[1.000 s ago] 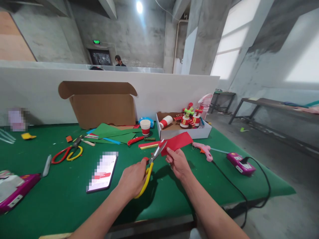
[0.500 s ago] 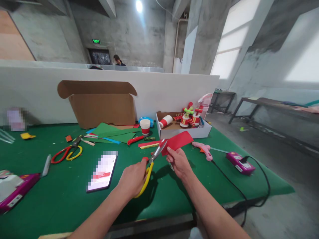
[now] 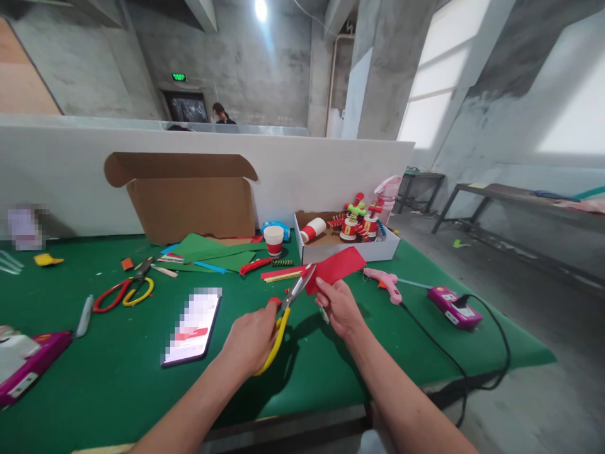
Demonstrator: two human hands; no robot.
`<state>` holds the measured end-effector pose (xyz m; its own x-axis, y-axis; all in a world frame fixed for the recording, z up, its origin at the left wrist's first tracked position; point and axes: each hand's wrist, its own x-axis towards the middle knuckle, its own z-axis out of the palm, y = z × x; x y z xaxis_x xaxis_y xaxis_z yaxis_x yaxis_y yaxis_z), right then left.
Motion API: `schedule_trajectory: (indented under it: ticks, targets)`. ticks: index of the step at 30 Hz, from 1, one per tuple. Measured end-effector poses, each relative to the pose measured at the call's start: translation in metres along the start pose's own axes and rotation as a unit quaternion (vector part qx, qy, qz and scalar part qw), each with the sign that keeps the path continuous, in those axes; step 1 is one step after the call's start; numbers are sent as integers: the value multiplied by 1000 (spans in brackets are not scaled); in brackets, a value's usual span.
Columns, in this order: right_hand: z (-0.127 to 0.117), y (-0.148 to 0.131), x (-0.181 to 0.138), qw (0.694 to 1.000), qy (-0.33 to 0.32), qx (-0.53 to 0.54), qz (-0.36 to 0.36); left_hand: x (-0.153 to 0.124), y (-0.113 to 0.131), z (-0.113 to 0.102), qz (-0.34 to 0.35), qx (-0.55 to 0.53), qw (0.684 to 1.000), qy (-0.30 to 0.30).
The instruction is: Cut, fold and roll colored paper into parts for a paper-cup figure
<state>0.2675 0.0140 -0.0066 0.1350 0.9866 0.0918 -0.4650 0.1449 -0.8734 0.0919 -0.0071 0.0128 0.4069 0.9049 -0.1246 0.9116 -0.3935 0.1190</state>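
Observation:
My left hand [image 3: 250, 340] is closed around the handles of a pair of scissors [image 3: 280, 328] with yellow and red grips. Their metal blades point up and to the right, with the tips at the left edge of a piece of red paper [image 3: 339, 266]. My right hand [image 3: 338, 306] pinches that red paper at its lower edge, just right of the blades. Both hands are held above the green table [image 3: 302, 391]. Behind the blades lie thin red and yellow strips [image 3: 283, 275].
To the right lie a pink glue gun [image 3: 386, 284] and a purple power box [image 3: 454, 308] with a black cable. At the back are a white box [image 3: 331, 252] of crafted figures, a paper cup [image 3: 273, 241] and green sheets [image 3: 212, 252]. A phone [image 3: 193, 328] and second scissors [image 3: 125, 293] lie left.
The view has shifted very slightly. Both hands, the scissors and the red paper keep nearly the same position.

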Motion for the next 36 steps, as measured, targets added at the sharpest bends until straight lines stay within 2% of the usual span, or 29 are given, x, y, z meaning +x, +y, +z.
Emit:
schedule_trajectory:
  ticks: [36]
  targets:
    - [-10,-5,7,999,1,-33,-8,0,-1,1,8,9,1000,7]
